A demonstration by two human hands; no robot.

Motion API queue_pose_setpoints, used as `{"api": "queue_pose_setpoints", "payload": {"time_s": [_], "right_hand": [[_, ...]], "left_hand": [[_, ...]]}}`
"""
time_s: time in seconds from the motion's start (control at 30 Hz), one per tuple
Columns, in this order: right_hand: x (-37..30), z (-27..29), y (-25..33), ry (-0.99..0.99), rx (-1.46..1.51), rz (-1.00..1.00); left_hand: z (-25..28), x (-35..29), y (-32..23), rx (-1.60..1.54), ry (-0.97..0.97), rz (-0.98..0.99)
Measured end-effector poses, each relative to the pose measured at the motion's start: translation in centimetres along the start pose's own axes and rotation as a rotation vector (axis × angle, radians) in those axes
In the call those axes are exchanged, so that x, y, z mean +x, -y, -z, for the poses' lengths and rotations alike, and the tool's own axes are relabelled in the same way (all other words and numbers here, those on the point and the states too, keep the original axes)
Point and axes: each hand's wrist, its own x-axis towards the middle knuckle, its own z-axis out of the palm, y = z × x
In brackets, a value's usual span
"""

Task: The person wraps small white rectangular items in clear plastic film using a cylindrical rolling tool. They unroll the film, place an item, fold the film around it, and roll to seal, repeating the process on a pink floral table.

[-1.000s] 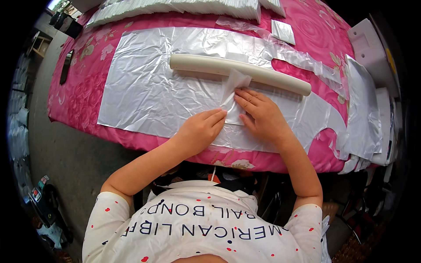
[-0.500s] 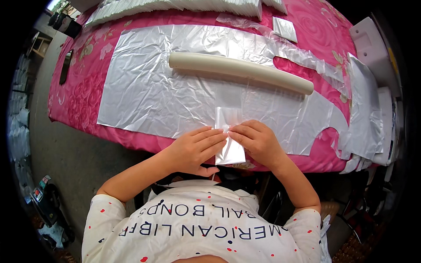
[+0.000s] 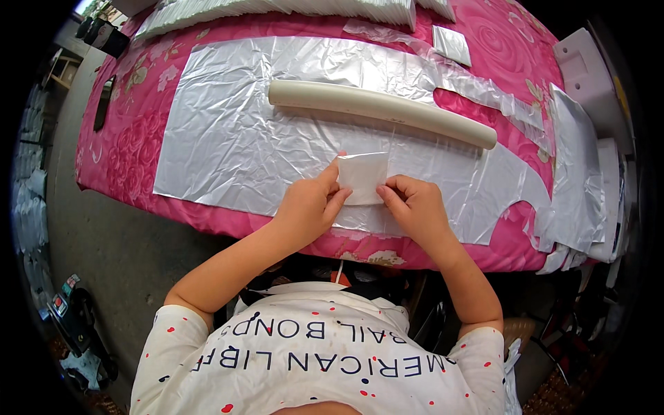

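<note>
A small square folded plastic sheet (image 3: 363, 178), white and semi-glossy, is held up between my two hands near the table's front edge. My left hand (image 3: 311, 207) grips its left edge, thumb in front and a fingertip showing at the top left corner. At the lower right edge, my right hand (image 3: 418, 204) pinches it between thumb and curled fingers. Beneath it spreads a large silvery plastic sheet (image 3: 214, 131), wrinkled, with curved cut-outs on its right side. Across that sheet lies a long cream-coloured tube (image 3: 380, 111), just beyond my hands.
A pink floral cloth (image 3: 131, 152) covers the table. Long stacks of folded white packets (image 3: 277, 12) line the far edge, with one single packet (image 3: 452, 45) nearby. A phone (image 3: 104, 104) lies at left. White foam boxes (image 3: 588, 76) and more film (image 3: 575, 173) stand at right.
The folded sheet went from a long strip lying flat to a shorter square held up. My hands moved from pressing on it to gripping its two side edges.
</note>
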Motion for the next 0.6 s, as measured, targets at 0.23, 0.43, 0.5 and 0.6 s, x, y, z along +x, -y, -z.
{"api": "queue_pose_setpoints", "payload": {"time_s": [0.23,0.43,0.5,0.6], "right_hand": [[2.7,1.0,0.8,0.214,0.009,-0.28],[3.4,1.0,0.7,0.264,0.078,-0.374],[3.5,0.9,0.0,0.266,0.088,-0.363],[3.7,0.8,-0.2,0.278,0.098,-0.346]], "left_hand": [[1.1,2.0,-0.7,-0.286,0.0,0.29],[0.3,0.6,-0.3,0.35,-0.192,-0.502],[-1.0,0.7,-0.9,0.349,-0.129,-0.542],[-2.3,1.1,-1.1,0.479,-0.005,-0.468]]}}
